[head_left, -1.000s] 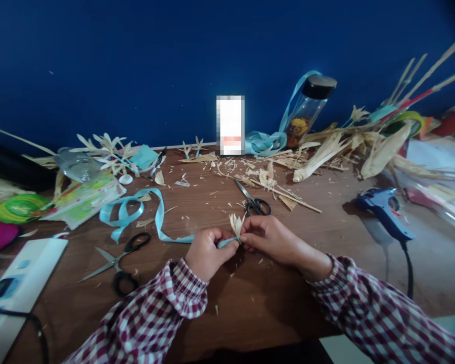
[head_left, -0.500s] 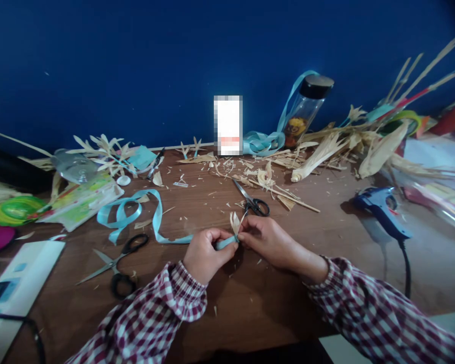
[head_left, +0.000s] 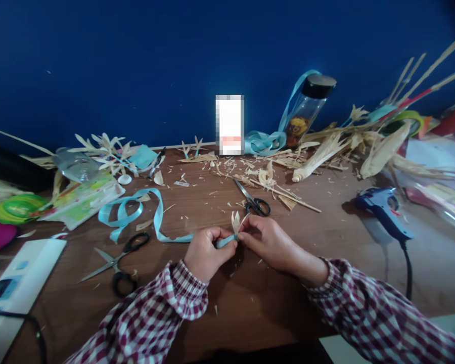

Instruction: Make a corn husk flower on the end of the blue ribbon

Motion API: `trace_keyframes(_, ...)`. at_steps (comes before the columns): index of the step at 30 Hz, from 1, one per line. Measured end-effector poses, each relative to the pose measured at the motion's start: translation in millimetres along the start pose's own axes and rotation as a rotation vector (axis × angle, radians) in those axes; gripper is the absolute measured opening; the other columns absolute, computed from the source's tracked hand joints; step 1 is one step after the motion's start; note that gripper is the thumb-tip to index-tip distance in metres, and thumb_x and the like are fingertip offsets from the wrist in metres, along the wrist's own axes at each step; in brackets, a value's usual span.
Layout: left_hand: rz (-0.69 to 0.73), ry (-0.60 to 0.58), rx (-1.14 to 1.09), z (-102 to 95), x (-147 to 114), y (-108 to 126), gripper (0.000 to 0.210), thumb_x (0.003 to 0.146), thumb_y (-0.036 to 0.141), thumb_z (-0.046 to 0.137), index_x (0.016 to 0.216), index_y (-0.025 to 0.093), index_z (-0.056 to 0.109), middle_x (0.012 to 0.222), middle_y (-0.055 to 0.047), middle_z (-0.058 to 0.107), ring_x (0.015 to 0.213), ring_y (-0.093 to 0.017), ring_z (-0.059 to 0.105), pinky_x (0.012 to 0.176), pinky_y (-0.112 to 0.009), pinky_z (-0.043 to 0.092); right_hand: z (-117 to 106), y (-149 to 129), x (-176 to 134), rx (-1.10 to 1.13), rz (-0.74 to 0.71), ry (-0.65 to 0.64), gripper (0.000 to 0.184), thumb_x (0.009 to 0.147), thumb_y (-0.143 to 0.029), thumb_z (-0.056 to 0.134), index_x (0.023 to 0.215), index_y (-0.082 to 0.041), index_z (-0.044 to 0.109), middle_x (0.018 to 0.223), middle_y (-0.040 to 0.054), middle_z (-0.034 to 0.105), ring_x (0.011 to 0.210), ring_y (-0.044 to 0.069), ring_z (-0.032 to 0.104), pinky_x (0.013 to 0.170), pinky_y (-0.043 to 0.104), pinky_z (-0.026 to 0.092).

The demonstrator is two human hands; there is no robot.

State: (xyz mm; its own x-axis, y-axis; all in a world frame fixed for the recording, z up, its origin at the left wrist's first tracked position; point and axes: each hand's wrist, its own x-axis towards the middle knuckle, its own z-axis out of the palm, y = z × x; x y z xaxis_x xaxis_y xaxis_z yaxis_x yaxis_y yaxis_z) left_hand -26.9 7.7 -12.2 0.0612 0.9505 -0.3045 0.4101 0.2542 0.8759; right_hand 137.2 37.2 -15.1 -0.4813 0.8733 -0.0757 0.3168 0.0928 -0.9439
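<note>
Between the fingertips of both hands stands a small pale husk flower [head_left: 235, 221], its narrow petals pointing up. My left hand [head_left: 209, 253] is closed on a light-blue ribbon [head_left: 159, 215], whose short end lies against the flower's base and whose long tail curls away to the left over the table. My right hand [head_left: 273, 245] pinches at the base of the husk flower, thumb against fingers. The fingertips hide most of the flower's lower part. Just beyond the right hand lies a pair of black-handled scissors [head_left: 255, 202].
Larger open scissors [head_left: 116, 263] lie left of my left forearm, near a white power strip [head_left: 26, 283]. A blue glue gun [head_left: 387, 210] with its cord rests at right. Husk scraps [head_left: 265, 174], a leaning jar [head_left: 305, 111] and a ribbon bundle [head_left: 263, 143] line the back.
Hardly anything differs. The whole view has shifted by a few pixels, and both hands keep the same hold on the ribbon and flower.
</note>
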Motion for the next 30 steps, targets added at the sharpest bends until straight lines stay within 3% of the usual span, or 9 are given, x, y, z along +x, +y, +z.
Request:
trace_keyframes(18,-0.020,0.022,-0.065,0.5,-0.7,3.6,0.021,0.060,0.034,0.060,0.061,0.013,0.058,0.052,0.004,0.049,0.050,-0.009,0.039,0.048,-0.021,0.032,5.0,0.8,-3.7,-0.107,-0.051,0.070,0.005,0.081,-0.020,0.056,0.078,-0.016,0.056,0.072,0.0009,0.061,0.066,0.013,0.056,0.061,0.023,0.043)
trace_keyframes(24,0.003,0.085,-0.055,2.9,0.2,3.8,0.019,0.059,0.032,0.060,0.054,0.015,0.054,0.048,0.005,0.045,0.048,-0.009,0.038,0.047,-0.021,0.032,9.1,4.8,-3.0,-0.166,-0.112,0.124,0.003,0.080,-0.018,0.057,0.078,-0.016,0.058,0.074,0.0017,0.062,0.069,0.014,0.056,0.065,0.025,0.043)
trace_keyframes(30,0.003,0.082,-0.069,2.6,2.6,0.3,0.020,0.059,0.034,0.060,0.056,0.014,0.056,0.048,0.005,0.047,0.048,-0.009,0.038,0.046,-0.021,0.032,5.3,4.0,0.2,0.058,-0.026,0.025,0.008,0.082,-0.023,0.056,0.078,-0.015,0.057,0.070,-0.0006,0.057,0.064,0.011,0.051,0.058,0.021,0.040)
